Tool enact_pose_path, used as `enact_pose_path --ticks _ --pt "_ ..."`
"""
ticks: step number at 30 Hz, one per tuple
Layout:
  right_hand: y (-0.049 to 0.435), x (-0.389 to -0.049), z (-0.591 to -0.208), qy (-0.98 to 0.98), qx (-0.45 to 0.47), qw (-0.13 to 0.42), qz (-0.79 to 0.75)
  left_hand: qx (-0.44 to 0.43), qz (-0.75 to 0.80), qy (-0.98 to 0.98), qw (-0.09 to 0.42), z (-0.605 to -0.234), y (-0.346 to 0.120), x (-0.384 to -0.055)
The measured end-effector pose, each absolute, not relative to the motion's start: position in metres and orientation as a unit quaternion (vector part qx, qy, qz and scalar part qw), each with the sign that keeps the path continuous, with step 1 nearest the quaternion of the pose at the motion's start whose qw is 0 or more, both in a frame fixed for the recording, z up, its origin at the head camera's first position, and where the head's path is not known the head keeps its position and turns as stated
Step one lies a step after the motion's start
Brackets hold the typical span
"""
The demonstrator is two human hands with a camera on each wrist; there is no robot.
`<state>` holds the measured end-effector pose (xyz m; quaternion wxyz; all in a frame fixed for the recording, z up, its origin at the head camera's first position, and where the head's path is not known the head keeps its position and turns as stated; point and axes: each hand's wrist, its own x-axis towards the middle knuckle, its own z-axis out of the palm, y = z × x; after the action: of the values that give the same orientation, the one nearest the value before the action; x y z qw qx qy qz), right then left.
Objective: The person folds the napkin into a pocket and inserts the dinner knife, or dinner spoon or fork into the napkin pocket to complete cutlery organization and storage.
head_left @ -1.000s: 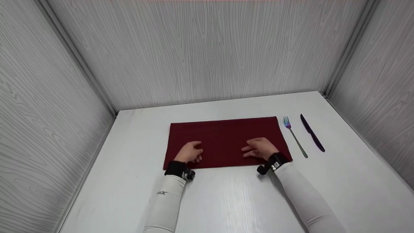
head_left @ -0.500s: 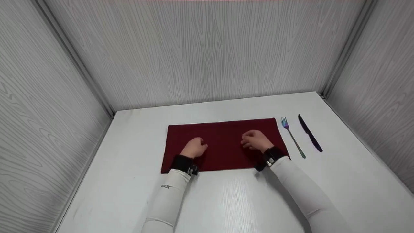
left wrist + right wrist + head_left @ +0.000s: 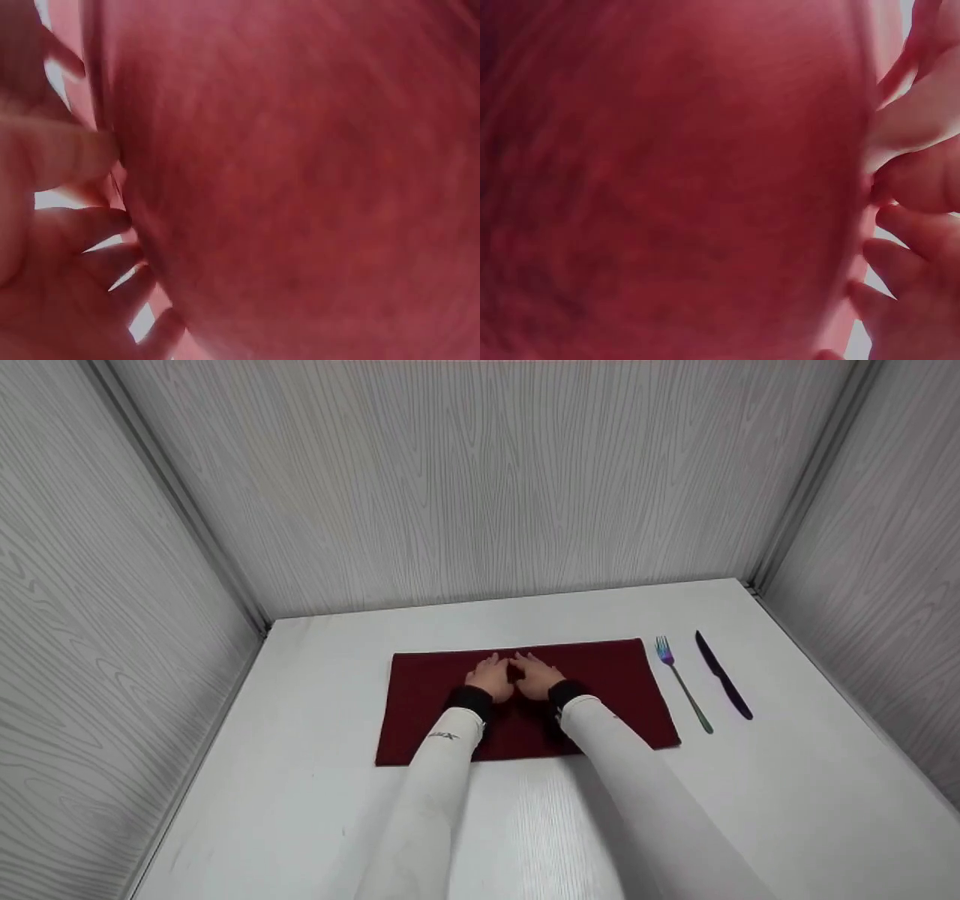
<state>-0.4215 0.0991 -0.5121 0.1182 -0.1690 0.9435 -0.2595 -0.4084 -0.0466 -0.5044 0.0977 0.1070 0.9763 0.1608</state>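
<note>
A dark red cloth [image 3: 431, 712], laid out as a wide rectangle, lies on the white table. Near the middle of its far edge, my left hand [image 3: 492, 678] and my right hand [image 3: 535, 678] are side by side, palms down, their fingertips close together. Spread fingers [image 3: 112, 262] of the left hand rest on or just above the cloth by its edge in the left wrist view. The right wrist view has the right hand's fingers [image 3: 892, 266] similarly spread along the edge. Neither hand visibly grips anything; firm contact is hard to make out.
To the right of the cloth lies a fork [image 3: 682, 682] with a rainbow sheen, tines pointing away. Beyond it is a dark knife [image 3: 723, 675]. Grey wood-grain panels [image 3: 480, 495] enclose the white table [image 3: 300, 810] at the back and sides.
Both hands have moved inward and away from me, from the cloth's two halves to the middle of its far edge. The cloth, fork and knife stay in place.
</note>
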Motion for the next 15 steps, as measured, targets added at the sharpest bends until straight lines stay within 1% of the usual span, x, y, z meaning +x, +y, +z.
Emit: enact_pose_path --ticks 2,4,11,15 --pt "0.105 -0.421 -0.512 0.948 -0.145 0.139 -0.248 0.095 0.169 0.975 0.107 -0.504 -0.053 -0.412" --pt "0.113 -0.421 -0.511 0.951 -0.124 0.145 -0.243 0.079 0.179 0.974 0.112 -0.505 -0.064 -0.416" --pt "0.164 -0.423 -0.51 0.956 -0.056 0.118 -0.262 -0.036 0.195 0.975 0.101 -0.511 -0.126 -0.422" --pt "0.191 -0.424 -0.511 0.958 -0.018 0.109 -0.266 -0.069 0.197 0.972 0.107 -0.515 -0.158 -0.425"
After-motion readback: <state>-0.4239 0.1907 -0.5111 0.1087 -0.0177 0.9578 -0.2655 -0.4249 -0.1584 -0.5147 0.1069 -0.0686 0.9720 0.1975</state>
